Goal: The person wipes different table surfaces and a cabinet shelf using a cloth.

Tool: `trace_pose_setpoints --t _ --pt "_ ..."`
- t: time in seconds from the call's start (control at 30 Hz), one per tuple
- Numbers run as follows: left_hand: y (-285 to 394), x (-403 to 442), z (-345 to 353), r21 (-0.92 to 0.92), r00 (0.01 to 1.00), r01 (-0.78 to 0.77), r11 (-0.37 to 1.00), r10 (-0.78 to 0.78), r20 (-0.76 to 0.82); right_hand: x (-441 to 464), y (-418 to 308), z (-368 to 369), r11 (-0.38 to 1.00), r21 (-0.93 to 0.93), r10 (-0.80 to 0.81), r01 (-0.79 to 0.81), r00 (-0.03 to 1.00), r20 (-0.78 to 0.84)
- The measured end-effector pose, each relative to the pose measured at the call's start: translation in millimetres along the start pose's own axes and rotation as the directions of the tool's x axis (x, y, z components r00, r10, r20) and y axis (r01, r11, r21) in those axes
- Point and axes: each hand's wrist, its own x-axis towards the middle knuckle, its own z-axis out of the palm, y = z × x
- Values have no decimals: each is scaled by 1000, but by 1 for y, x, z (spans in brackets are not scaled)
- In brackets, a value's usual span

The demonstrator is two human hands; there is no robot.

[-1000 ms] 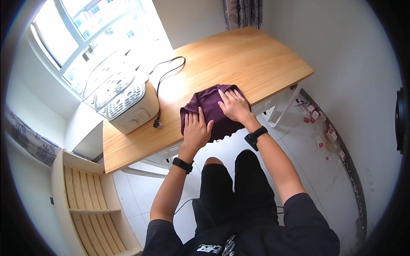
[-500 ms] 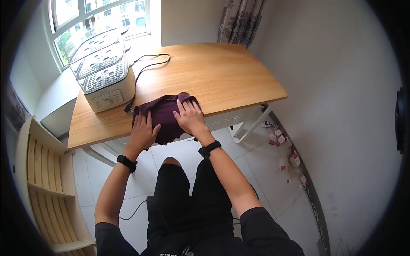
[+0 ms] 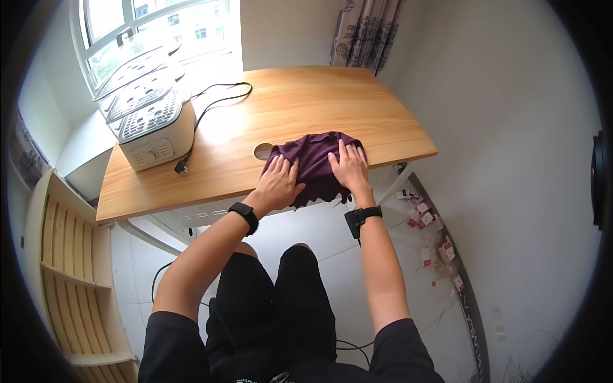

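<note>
A dark purple cloth (image 3: pixel 313 161) lies at the front edge of the wooden tabletop (image 3: pixel 300 102). It is a bit crumpled, and its wavy front edge hangs down past the wood. Both hands are on top of it. The left hand (image 3: pixel 278 186) rests on the left side of the cloth, with its fingers stretched out and pointing away from the person. The right hand (image 3: pixel 350 167) lies on the right side, flat too, with its fingers reaching near the back edge. The hands are well apart, and the middle of the cloth shows between them. Some of the cloth pokes out past the fingertips, and some hangs down between the wrists. Neither hand is curled around it.

Just beside the cloth, on the left, is a small round thing (image 3: pixel 263 151); I can't tell if it is a hole or a lid. Farther left stands a white machine (image 3: pixel 152 152) with a knob and clear trays. Its black cord (image 3: pixel 217 100) loops on the wood, and the plug (image 3: pixel 182 166) lies near the machine.
</note>
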Motion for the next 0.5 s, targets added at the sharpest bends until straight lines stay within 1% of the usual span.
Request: trace_pose_setpoints --t 0.07,0.1,0.13,0.2,0.33,0.43,0.47,0.5 --pt "20 29 9 -23 997 -70 997 70 -27 3 35 -2 999 -33 17 -18 1000 -22" --pt "29 41 15 -17 991 -107 994 105 -86 4 50 -5 999 -42 30 -30 999 -12" --pt "36 55 23 -30 987 -127 991 124 -103 8 65 -8 998 -53 43 -43 999 -3" --pt "53 78 36 -26 984 -129 991 125 -124 15 95 -13 991 -90 105 -101 994 40" --pt "78 121 57 2 985 -142 990 141 -101 37 136 -12 973 -148 188 -178 980 61" --pt "99 150 69 27 984 -152 988 154 -93 45 150 -13 969 -161 195 -188 980 30" --pt "106 160 77 26 982 -149 989 151 -111 49 158 -9 969 -178 173 -170 985 2" --pt "113 168 80 26 986 -138 990 140 -92 52 164 -9 972 -174 160 -158 987 1"
